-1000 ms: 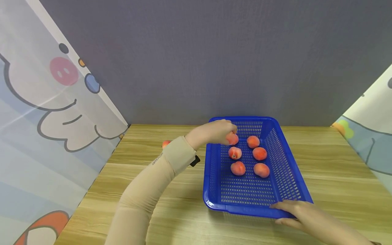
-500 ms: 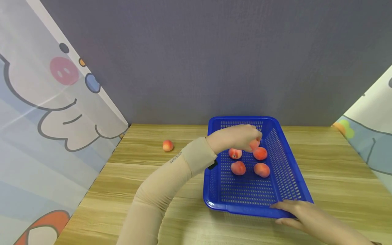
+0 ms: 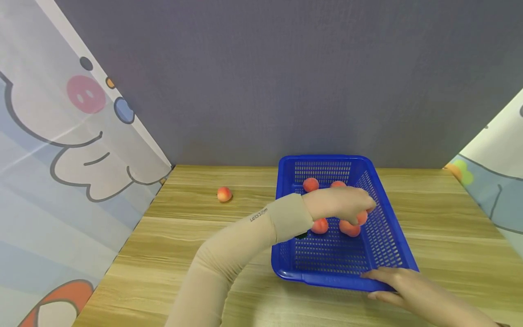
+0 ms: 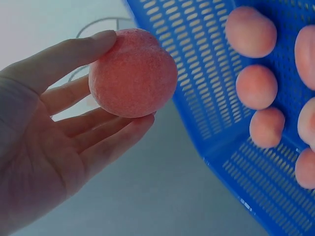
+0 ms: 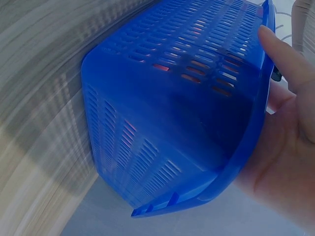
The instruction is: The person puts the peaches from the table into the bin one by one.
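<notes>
My left hand (image 3: 347,203) is over the right side of a blue plastic basket (image 3: 286,274), its fingers and thumb holding a peach (image 4: 134,73). The head view shows only part of that peach, below the fingers. Several peaches lie on the basket floor, among them a peach (image 3: 311,185) toward the back and a peach (image 3: 320,225) near the middle. My forearm and hand hide some of them. At the near right corner, my right hand (image 3: 394,284) grips the basket's rim, as the right wrist view also shows against the basket's outer wall (image 5: 162,108).
One more peach (image 3: 224,194) sits on the wooden table (image 3: 163,254), left of the basket. A grey panel (image 3: 261,81) stands behind the table. Printed cartoon curtains (image 3: 53,150) hang at both sides.
My left hand has travelled right and nearer across the basket, holding the peach, which uncovers the peach at the back left. My right hand keeps its place on the rim.
</notes>
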Demonstrator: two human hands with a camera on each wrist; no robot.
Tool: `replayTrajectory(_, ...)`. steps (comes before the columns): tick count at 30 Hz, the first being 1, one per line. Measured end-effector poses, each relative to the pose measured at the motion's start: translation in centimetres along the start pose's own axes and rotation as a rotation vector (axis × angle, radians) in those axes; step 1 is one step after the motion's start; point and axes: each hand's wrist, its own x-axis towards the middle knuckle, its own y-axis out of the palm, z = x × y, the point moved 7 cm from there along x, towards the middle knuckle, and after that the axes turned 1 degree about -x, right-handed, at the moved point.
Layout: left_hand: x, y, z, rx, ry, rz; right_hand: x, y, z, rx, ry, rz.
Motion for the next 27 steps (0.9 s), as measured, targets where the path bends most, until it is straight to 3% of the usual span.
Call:
replayTrajectory(4, 0.8, 1.2, -0.4, -0.025, -0.013, 0.048, 0.0, 0.0, 0.0, 0.011, -0.002, 0.006)
replayTrajectory(9, 1.6, 2.4, -1.1, 0.032, 0.035, 0.049, 0.1, -0.3, 0.3, -0.006, -0.047, -0.047)
replayTrajectory(15, 2.5, 3.9, -1.9, 0.049, 0.098, 0.084, 0.1, -0.2, 0.2, 0.000, -0.039, -0.030)
replayTrajectory(22, 3.3, 5.5, -2.5, 0.058, 0.108, 0.135, 0.1, -0.5, 0.4, -0.049, -0.072, -0.093)
replayTrajectory(27, 3.8, 6.6, -3.1, 0.080, 0.104, 0.164, 0.1, -0.2, 0.1, -0.019, -0.033, -0.034)
